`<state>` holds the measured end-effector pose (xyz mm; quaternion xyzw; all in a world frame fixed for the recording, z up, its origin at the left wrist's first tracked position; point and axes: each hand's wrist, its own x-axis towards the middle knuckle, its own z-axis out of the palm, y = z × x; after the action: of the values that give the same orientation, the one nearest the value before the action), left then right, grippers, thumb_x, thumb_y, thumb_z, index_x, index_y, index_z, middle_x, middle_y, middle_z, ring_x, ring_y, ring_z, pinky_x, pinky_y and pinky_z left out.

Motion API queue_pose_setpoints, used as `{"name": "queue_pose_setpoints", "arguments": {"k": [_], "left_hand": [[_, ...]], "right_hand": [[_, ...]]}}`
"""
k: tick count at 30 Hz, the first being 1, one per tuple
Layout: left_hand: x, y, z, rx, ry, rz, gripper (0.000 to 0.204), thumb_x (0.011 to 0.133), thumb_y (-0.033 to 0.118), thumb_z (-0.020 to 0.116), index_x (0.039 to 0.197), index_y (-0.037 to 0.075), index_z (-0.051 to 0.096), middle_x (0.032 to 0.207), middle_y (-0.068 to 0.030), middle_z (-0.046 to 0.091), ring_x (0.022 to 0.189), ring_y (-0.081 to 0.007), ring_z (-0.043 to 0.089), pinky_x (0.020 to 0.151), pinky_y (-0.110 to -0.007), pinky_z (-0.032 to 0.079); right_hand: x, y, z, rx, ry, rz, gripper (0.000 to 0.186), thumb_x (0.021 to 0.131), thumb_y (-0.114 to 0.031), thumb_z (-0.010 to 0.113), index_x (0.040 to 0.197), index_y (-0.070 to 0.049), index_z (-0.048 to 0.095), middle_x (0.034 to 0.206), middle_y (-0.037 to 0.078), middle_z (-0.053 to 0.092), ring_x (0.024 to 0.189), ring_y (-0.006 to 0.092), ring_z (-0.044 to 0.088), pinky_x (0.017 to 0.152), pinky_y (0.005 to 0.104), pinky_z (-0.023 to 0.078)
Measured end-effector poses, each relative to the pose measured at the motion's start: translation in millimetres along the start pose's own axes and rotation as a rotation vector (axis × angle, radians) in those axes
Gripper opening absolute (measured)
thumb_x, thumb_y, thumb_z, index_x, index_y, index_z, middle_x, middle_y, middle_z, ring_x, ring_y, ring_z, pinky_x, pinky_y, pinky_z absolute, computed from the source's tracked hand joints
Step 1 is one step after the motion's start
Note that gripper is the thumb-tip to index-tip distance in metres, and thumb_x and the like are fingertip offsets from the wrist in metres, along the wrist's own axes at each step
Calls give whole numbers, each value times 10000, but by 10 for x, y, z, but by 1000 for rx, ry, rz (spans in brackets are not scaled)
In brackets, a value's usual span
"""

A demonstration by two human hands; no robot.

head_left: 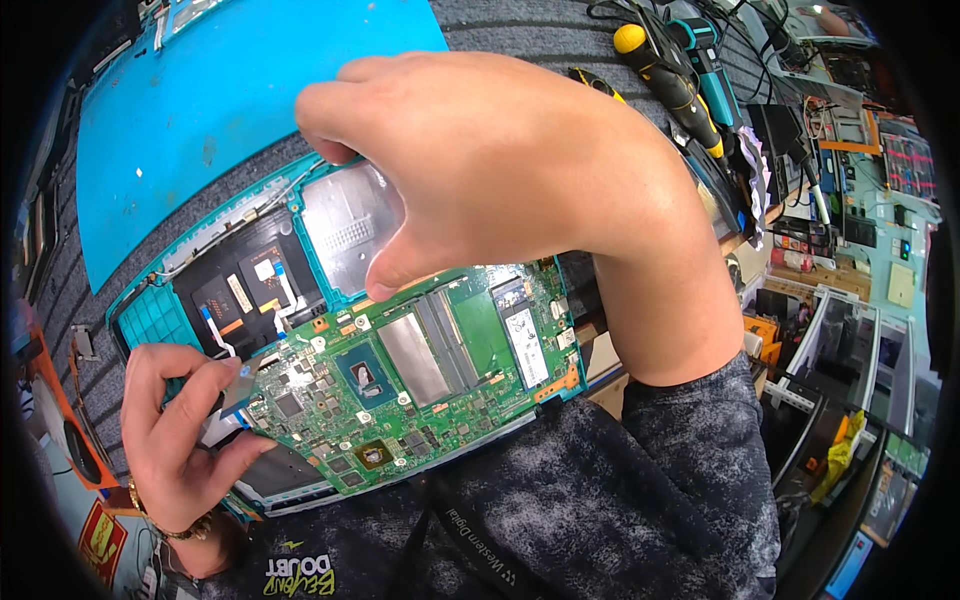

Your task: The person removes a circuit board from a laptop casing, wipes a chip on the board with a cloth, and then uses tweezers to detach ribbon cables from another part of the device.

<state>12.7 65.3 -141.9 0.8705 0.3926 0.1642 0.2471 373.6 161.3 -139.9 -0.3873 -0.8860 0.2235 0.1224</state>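
Observation:
A teal laptop case [155, 325], with its inside exposed, lies tilted close to my body. Across its near part sits a green motherboard [455, 425], with silver memory shielding and a stick-shaped storage drive [523, 345]. My right hand [420, 170] reaches over from the right and grips the case, its fingers curled at the far edge and its thumb beside the silver touchpad plate [345, 225]. At the board's left end, my left hand [185, 425] is closed, thumb and fingers pinching around a flat ribbon cable [238, 392]. Its fingers partly hide the cable.
Beyond the case, a blue work mat [250, 110] lies on a ridged grey surface [510, 25]. A yellow-and-black screwdriver [668, 88] and a teal-and-black power tool [708, 70] lie at the far right. Cluttered shelves and an orange-framed object [70, 420] stand at the sides.

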Motion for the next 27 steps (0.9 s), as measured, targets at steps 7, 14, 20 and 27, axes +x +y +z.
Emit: {"name": "queue_pose_setpoints", "arguments": {"k": [7,14,20,27], "left_hand": [[-10,30,-7,0,-5,-36,726,696,357,1024,1264,-35,799,1094,-145,674,992,-348,656,832,-468,512],[25,31,41,18,22,-34,727,693,353,1019,1266,-36,798,1093,-141,678,990,-347,661,835,-462,516],[43,22,-4,44,1,-22,714,695,349,1020,1273,-19,818,1108,-141,705,984,-351,667,842,-463,516],[47,51,0,8,13,-44,727,633,241,1044,1279,-13,829,1134,-144,722,1001,-356,687,871,-465,538]], "right_hand": [[-1,-4,6,-9,15,-17,582,747,-245,1081,1172,16,781,1113,212,814,1106,429,818,952,518,664],[3,41,-22,-24,-31,16,611,771,-270,1074,1234,6,786,1163,202,821,1158,419,814,983,510,663],[-2,50,-18,-26,-8,-21,567,759,-228,1059,1173,12,755,1104,207,794,1108,442,797,944,524,644],[49,4,-19,14,11,-58,583,736,-217,1053,1162,19,734,1090,213,775,1091,462,771,916,516,614]]}}
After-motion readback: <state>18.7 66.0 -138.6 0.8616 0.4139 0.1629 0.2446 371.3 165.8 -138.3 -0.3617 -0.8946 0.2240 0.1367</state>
